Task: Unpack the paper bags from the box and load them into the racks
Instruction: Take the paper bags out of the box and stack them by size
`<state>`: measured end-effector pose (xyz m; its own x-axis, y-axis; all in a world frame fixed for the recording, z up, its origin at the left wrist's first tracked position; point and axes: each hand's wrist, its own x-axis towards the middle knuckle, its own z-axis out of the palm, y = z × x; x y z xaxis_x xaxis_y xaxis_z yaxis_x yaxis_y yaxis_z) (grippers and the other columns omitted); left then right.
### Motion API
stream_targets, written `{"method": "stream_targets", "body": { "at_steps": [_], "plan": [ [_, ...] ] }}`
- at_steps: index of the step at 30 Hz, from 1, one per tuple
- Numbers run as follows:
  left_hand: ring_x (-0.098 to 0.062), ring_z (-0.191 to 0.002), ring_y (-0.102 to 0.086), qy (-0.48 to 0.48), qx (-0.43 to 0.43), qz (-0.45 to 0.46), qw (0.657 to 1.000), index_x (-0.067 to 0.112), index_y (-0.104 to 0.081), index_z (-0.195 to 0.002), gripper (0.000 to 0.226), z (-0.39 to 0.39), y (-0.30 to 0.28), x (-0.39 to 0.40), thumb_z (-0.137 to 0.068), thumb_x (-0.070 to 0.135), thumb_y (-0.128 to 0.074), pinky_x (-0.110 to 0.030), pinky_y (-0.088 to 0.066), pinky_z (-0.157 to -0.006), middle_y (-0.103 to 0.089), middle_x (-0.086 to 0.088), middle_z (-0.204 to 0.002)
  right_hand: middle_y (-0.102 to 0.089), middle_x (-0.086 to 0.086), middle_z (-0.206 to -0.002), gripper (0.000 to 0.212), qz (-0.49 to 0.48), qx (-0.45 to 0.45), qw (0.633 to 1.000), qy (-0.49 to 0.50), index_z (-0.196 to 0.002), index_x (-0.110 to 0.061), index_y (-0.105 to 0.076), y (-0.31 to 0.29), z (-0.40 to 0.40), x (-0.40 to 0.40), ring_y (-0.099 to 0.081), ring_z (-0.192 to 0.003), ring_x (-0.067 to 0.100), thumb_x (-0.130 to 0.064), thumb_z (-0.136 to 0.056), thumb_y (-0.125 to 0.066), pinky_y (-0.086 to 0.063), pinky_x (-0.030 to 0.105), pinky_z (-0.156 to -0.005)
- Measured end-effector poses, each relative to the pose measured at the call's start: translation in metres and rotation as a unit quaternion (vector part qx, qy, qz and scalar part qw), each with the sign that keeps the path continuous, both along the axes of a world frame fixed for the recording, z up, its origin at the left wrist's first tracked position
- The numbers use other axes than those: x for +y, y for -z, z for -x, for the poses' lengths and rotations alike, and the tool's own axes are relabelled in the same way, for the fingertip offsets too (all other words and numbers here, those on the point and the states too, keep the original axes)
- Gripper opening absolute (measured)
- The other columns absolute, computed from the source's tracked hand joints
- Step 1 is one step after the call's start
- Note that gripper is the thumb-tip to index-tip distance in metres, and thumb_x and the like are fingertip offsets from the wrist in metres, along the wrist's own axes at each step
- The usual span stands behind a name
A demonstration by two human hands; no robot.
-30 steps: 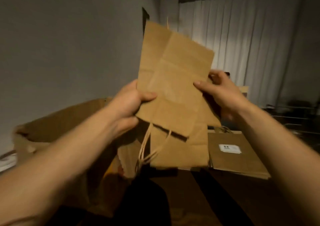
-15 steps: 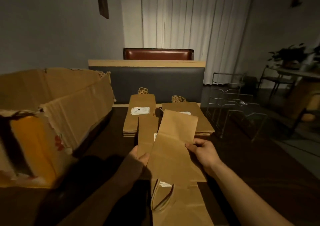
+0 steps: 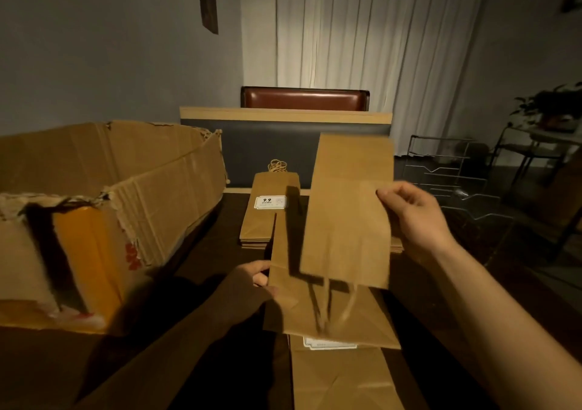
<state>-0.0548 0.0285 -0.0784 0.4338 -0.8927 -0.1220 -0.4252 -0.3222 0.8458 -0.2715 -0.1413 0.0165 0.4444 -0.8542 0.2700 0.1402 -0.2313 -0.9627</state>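
- Head view: the right hand (image 3: 415, 217), right of centre in the frame, had its grip pinched on the right edge of a flat brown paper bag (image 3: 349, 211), thumb on the near face and fingers curled behind.
- That bag was raised off the tabletop (image 3: 201, 252), upright and tilted slightly, with its twisted paper handles (image 3: 333, 305) hanging blurred from its lower edge.
- The left hand (image 3: 252, 287), in shadow at lower centre, gripped the left edge of a second flat paper bag (image 3: 283, 283), which lay lower and partly behind the first one.
- More flat bags (image 3: 343, 381) lay below these at the bottom centre of the frame, one showing the edge of a white label (image 3: 327, 344).
- A stack of bags (image 3: 267, 214) rested on the tabletop at the centre of the frame, its top bag bearing a white label reading 9.9 and its handles pointing away.
- The torn cardboard box (image 3: 104, 208) stood open on the left of the frame, on the tabletop.
- The wire rack (image 3: 447, 176) stood at the right of the frame, beyond the right hand; whether it held any bags could not be told in the dim light.
- A brown padded chair back (image 3: 304, 98) and pale curtains (image 3: 362, 41) filled the upper centre.
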Motion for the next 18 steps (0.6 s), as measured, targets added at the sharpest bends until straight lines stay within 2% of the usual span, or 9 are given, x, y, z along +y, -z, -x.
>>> {"method": "stream_targets", "body": {
  "at_steps": [2, 3, 4, 6, 8, 10, 13, 15, 18],
  "plan": [
    [-0.014, -0.099, -0.066, -0.057, -0.062, 0.055, 0.995, 0.016, -0.06, -0.132, 0.038, 0.003, -0.012, -0.001, -0.095, 0.019, -0.064, -0.013, -0.045, -0.071, -0.068, -0.002, -0.115, -0.065, 0.001, -0.069, 0.009, 0.064, -0.043, 0.997, -0.011, -0.094, -0.015, -0.063, -0.02, -0.003, 0.006, -0.06, -0.056, 0.013, -0.011, -0.098, -0.057, -0.046, 0.027, -0.052],
    [-0.018, -0.099, -0.066, -0.088, -0.029, 0.1, 0.991, 0.017, -0.065, -0.122, 0.027, 0.003, -0.023, 0.0, -0.097, 0.026, -0.06, -0.019, -0.048, -0.073, -0.069, -0.005, -0.117, -0.066, 0.003, -0.071, 0.01, 0.106, -0.059, 0.992, -0.016, -0.096, -0.016, -0.064, -0.027, -0.005, 0.01, -0.062, -0.057, 0.014, -0.009, -0.098, -0.057, -0.047, 0.027, -0.052],
    [-0.02, -0.097, -0.068, -0.104, 0.082, 0.139, 0.981, 0.018, -0.069, -0.114, 0.028, 0.002, -0.039, 0.0, -0.1, 0.037, -0.054, -0.027, -0.05, -0.075, -0.071, -0.008, -0.116, -0.07, 0.005, -0.079, 0.015, 0.158, -0.065, 0.985, -0.019, -0.099, -0.017, -0.066, -0.031, -0.006, 0.013, -0.068, -0.065, 0.015, -0.005, -0.097, -0.057, -0.053, 0.026, -0.057],
    [-0.024, -0.093, -0.071, -0.051, 0.362, 0.167, 0.916, 0.014, -0.07, -0.109, 0.053, -0.005, -0.066, -0.003, -0.099, 0.055, -0.039, -0.037, -0.053, -0.073, -0.073, -0.013, -0.114, -0.075, 0.0, -0.102, 0.026, 0.291, -0.015, 0.956, -0.024, -0.104, -0.021, -0.071, -0.029, -0.013, 0.02, -0.072, -0.095, 0.013, 0.0, -0.094, -0.059, -0.058, 0.025, -0.08],
    [-0.026, -0.095, -0.073, 0.012, 0.465, 0.19, 0.865, 0.011, -0.069, -0.12, 0.056, -0.011, -0.085, -0.004, -0.098, 0.054, -0.04, -0.038, -0.06, -0.074, -0.072, -0.014, -0.117, -0.073, -0.004, -0.115, 0.027, 0.394, 0.068, 0.915, -0.053, -0.107, -0.017, -0.074, -0.011, -0.024, 0.019, -0.066, -0.112, 0.008, 0.002, -0.091, -0.063, -0.053, 0.027, -0.096],
    [-0.024, -0.095, -0.074, 0.037, 0.423, 0.202, 0.882, 0.011, -0.061, -0.13, 0.04, -0.013, -0.088, -0.011, -0.097, 0.031, -0.051, -0.033, -0.061, -0.072, -0.072, -0.013, -0.117, -0.07, -0.006, -0.121, 0.027, 0.413, 0.11, 0.9, -0.081, -0.108, -0.014, -0.076, 0.011, -0.035, 0.01, -0.063, -0.118, 0.005, 0.004, -0.091, -0.064, -0.05, 0.031, -0.103],
    [-0.02, -0.094, -0.074, -0.015, 0.243, 0.194, 0.95, 0.015, -0.062, -0.126, 0.031, -0.025, -0.078, -0.025, -0.097, 0.005, -0.056, -0.028, -0.059, -0.069, -0.076, -0.005, -0.107, -0.057, -0.017, -0.138, 0.038, 0.365, 0.158, 0.912, -0.096, -0.115, -0.023, -0.073, 0.03, -0.043, -0.001, -0.047, -0.131, -0.004, 0.005, -0.093, -0.06, -0.04, 0.021, -0.111],
    [-0.022, -0.095, -0.074, -0.042, 0.234, 0.2, 0.95, 0.015, -0.063, -0.124, 0.031, -0.035, -0.074, -0.035, -0.097, 0.001, -0.055, -0.033, -0.058, -0.073, -0.076, -0.005, -0.106, -0.04, -0.022, -0.149, 0.049, 0.317, 0.218, 0.921, -0.057, -0.128, -0.032, -0.063, 0.043, -0.044, -0.011, -0.031, -0.139, -0.008, 0.003, -0.094, -0.057, -0.028, 0.018, -0.115],
    [-0.025, -0.091, -0.074, -0.101, 0.242, 0.223, 0.939, 0.012, -0.066, -0.118, 0.028, -0.054, -0.07, -0.057, -0.097, -0.001, -0.054, -0.035, -0.059, -0.073, -0.076, -0.01, -0.105, -0.038, -0.005, -0.153, 0.057, 0.156, 0.315, 0.932, 0.091, -0.147, -0.031, -0.041, 0.07, -0.034, -0.031, -0.041, -0.139, 0.015, -0.024, -0.095, -0.063, -0.041, 0.034, -0.11]
  ]
}}
